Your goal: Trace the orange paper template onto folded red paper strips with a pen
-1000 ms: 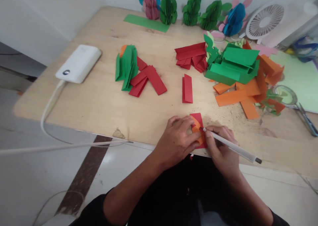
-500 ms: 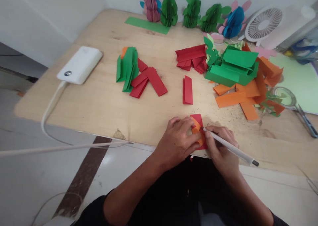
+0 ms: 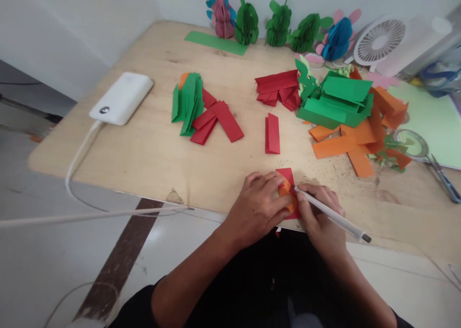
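At the table's front edge lies a red paper strip [image 3: 285, 171], with a smaller orange paper piece [image 3: 284, 189] on top of it. My left hand [image 3: 260, 203] presses the orange piece down onto the red paper, its fingers bent and covering part of both. A white pen [image 3: 334, 216] is gripped in my right hand [image 3: 322, 212]. Its tip rests at the right edge of the orange piece, and its dark end points to the lower right. Just beyond my hands is a folded red strip [image 3: 272, 134].
Folded green [image 3: 190, 102] and red strips [image 3: 228, 121] lie left of centre. Red [image 3: 277, 82], green [image 3: 347, 88] and orange papers [image 3: 334, 146] are heaped at right, near scissors [image 3: 444, 179]. A white power bank [image 3: 122, 97], a fan [image 3: 382, 42] and several paper figures [image 3: 277, 25] stand farther off.
The view has tilted slightly, so the table things sit a little lower in the picture. Both hands and the pen keep nearly the same place on the paper.
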Motion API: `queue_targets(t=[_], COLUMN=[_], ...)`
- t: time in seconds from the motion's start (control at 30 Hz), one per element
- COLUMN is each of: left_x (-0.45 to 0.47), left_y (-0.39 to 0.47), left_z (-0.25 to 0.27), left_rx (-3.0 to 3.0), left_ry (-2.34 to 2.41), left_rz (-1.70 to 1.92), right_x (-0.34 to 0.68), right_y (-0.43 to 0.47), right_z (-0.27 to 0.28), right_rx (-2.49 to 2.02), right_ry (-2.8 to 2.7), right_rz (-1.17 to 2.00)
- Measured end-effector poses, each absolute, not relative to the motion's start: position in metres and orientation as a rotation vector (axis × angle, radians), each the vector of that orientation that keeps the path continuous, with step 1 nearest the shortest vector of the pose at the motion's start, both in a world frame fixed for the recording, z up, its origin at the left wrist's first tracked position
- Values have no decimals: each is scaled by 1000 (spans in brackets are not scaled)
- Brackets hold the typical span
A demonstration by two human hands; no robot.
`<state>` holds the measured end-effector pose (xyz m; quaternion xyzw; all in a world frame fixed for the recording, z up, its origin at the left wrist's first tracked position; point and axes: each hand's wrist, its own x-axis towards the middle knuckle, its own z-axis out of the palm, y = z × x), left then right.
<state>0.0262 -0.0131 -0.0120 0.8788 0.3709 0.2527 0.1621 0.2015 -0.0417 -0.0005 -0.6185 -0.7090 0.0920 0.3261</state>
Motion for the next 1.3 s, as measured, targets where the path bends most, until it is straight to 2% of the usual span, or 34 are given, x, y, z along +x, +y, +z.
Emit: queue_targets(t=[1.3], left_x=[25], left_y=[-13], left_z=[-12], left_rx=[2511], left_ry=[1059], left_rz=[719], right_x=[198], right_y=[-34], right_z=[2], right_rx=[-1682], right_ry=[-1822], right_rz=[276])
